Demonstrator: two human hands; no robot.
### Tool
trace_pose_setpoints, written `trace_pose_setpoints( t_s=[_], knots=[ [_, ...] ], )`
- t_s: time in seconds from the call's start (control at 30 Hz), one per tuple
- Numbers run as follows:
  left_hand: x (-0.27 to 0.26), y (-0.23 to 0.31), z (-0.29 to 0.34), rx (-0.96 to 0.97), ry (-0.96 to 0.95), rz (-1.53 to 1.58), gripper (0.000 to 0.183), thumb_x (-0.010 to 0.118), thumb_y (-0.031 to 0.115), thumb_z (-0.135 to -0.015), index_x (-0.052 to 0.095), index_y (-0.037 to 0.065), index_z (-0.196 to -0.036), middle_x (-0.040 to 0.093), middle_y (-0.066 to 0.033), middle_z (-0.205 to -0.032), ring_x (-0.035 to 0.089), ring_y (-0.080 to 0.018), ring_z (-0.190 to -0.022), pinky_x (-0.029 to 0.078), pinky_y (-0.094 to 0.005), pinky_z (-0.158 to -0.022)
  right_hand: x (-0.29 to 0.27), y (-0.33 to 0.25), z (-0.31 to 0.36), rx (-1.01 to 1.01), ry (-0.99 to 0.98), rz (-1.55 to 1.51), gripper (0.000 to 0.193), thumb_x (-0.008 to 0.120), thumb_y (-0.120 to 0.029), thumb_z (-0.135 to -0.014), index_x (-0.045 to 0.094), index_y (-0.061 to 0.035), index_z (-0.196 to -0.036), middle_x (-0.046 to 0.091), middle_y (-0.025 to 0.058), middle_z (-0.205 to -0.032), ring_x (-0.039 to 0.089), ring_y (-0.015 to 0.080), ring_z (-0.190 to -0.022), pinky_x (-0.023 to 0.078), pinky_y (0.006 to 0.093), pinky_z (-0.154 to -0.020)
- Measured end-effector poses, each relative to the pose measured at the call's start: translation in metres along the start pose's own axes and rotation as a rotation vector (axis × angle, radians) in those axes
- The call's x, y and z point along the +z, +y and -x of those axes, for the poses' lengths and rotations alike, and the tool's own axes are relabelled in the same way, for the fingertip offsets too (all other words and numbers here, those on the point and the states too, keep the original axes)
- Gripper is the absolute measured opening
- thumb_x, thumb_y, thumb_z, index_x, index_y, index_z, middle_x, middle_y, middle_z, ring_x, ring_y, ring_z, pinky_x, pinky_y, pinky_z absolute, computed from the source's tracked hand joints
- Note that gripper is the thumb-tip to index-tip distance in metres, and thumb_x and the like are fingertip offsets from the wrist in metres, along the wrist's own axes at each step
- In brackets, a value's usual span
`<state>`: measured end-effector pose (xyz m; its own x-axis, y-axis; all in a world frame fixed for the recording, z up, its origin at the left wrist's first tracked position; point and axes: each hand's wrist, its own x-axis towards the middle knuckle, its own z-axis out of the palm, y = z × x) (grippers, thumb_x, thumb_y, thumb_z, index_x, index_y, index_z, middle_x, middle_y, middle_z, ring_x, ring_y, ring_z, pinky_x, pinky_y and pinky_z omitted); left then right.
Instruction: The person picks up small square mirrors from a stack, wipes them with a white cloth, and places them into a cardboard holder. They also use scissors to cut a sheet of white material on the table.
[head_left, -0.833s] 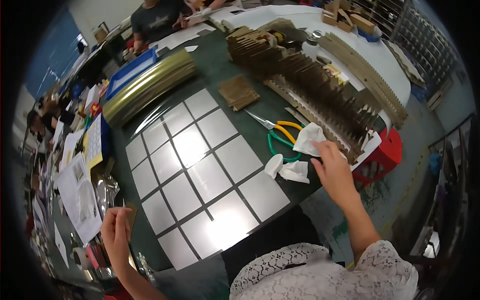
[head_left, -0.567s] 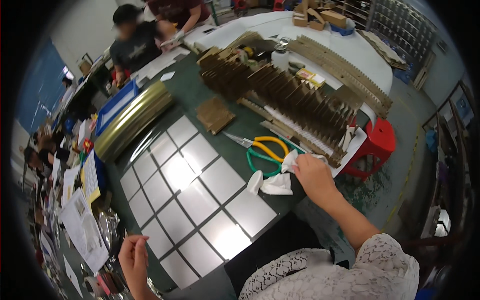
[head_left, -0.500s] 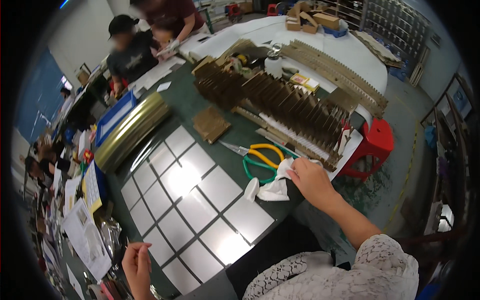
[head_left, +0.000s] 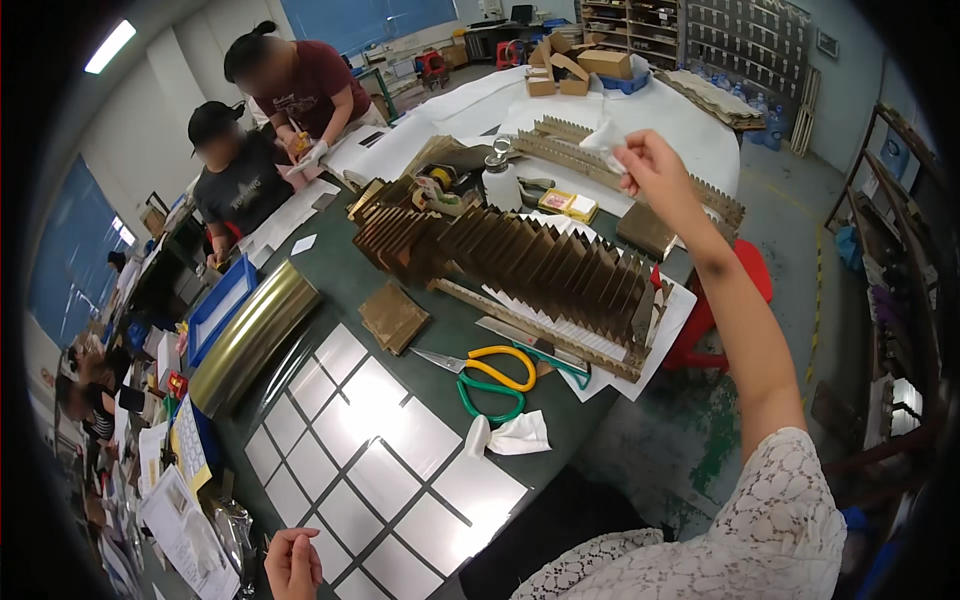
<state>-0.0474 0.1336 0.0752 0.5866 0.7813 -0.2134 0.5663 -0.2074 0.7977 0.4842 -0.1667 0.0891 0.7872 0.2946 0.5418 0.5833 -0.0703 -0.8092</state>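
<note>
My right hand is raised above the table's far right part. Its fingers pinch a crumpled white cloth. Low at the left, beside a grid of shiny silver square plates, my left hand has its fingers curled in; what they hold, if anything, is hidden. A second white cloth lies bunched at the table's near edge. Just beyond it rest big scissors with one yellow and one green handle. Past the plates sits a small stack of brown square plates.
Brown plates stand upright in a notched rack, with a white pump bottle behind. A gold-coloured roll and a blue tray lie at the left. Two people work at the far left. A red stool stands at the right.
My right hand has lifted away from the table's near edge, up and farther off, carrying one white cloth. The other cloth stays on the table. The view has tilted upward.
</note>
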Motion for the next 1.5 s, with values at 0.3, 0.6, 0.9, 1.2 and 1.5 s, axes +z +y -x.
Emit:
trace_pose_setpoints(
  t_s=[0.3,0.6,0.9,1.2,1.5],
  knots=[
    [0.036,0.019,-0.003,0.097,-0.157,0.109,0.015,0.051,0.007,-0.096,0.062,-0.002,-0.1,0.045,0.0034,-0.06,0.036,-0.0014,-0.048,0.025,-0.0179,-0.043,0.033,-0.049,0.089,-0.097,-0.149,0.21,0.022,0.058,-0.009,-0.09,0.062,-0.0061,-0.111,0.058,0.0013,-0.081,0.055,0.0098,-0.071,0.046,0.024,-0.067],
    [0.079,0.043,-0.002,0.127,-0.404,0.118,0.017,0.051,0.01,-0.097,0.062,-0.001,-0.104,0.045,0.0045,-0.063,0.038,-0.0024,-0.055,0.029,-0.0187,-0.049,0.145,-0.042,0.231,-0.403,-0.642,0.319,0.031,0.073,-0.019,-0.077,0.056,-0.0014,-0.097,0.052,0.0106,-0.088,0.057,0.0265,-0.083,0.049,0.0342,-0.069],
    [0.128,0.048,0.0,0.267,-0.551,-0.007,0.011,0.052,0.008,-0.096,0.057,0.001,-0.103,0.052,-0.0002,-0.073,0.045,-0.0062,-0.061,0.038,-0.0218,-0.056,0.108,-0.054,0.211,-0.147,-0.285,0.162,0.026,0.069,-0.008,-0.078,0.056,-0.0034,-0.1,0.058,0.0136,-0.092,0.061,0.0325,-0.08,0.049,0.0383,-0.068],
    [0.177,0.057,-0.011,0.618,-0.657,-0.154,0.013,0.052,0.006,-0.094,0.058,-0.001,-0.104,0.062,-0.0141,-0.096,0.062,-0.0231,-0.084,0.049,-0.0296,-0.072,0.061,-0.06,0.214,0.241,-0.3,-0.181,0.026,0.069,-0.01,-0.085,0.057,-0.0018,-0.107,0.061,0.003,-0.09,0.054,0.0074,-0.076,0.045,0.0241,-0.068],
    [0.193,0.088,-0.012,0.463,-0.712,-0.287,0.017,0.062,0.018,-0.091,0.061,0.002,-0.092,0.062,-0.0152,-0.071,0.061,-0.0315,-0.065,0.047,-0.0353,-0.06,0.011,-0.039,0.174,0.124,0.13,-0.102,0.023,0.066,-0.011,-0.089,0.055,0.0002,-0.107,0.061,0.0036,-0.094,0.057,0.006,-0.085,0.046,0.0218,-0.072]
  ],
)
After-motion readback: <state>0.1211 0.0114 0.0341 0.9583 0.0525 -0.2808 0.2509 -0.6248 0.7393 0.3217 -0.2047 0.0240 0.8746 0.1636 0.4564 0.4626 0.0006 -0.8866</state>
